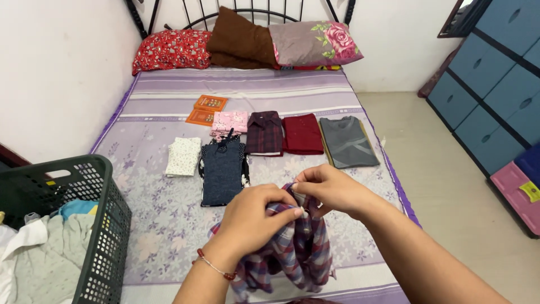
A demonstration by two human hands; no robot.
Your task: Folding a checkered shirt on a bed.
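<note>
A: Head view, the only one here. What are the hands doing?

B: Both are bunched at the top of a purple plaid shirt (298, 247), above the near edge of the bed (157, 219). The left hand (253, 217) has its fingers curled tight, pinching the cloth by the collar area. The right hand (332, 188) is pressed close against it, fingertips nipping the same fold. The rest of the shirt hangs crumpled below them.

A: What lies beyond?

B: A row of folded clothes: a white piece (183, 156), a dark blue top (223, 171), a pink piece (229, 123), a dark checked shirt (265, 133), a maroon one (302, 134) and a grey T-shirt (349, 142). 2 orange packets (206, 110) sit behind them. A dark laundry basket (107, 225) with loose clothes stands at the left.

A: What might go wrong?

B: My guess: with both grips so close together, the shirt's weight hangs unsupported, so it could twist or slip and land creased. Swung forward, the loose tail might also brush the dark blue top and muss it.
</note>
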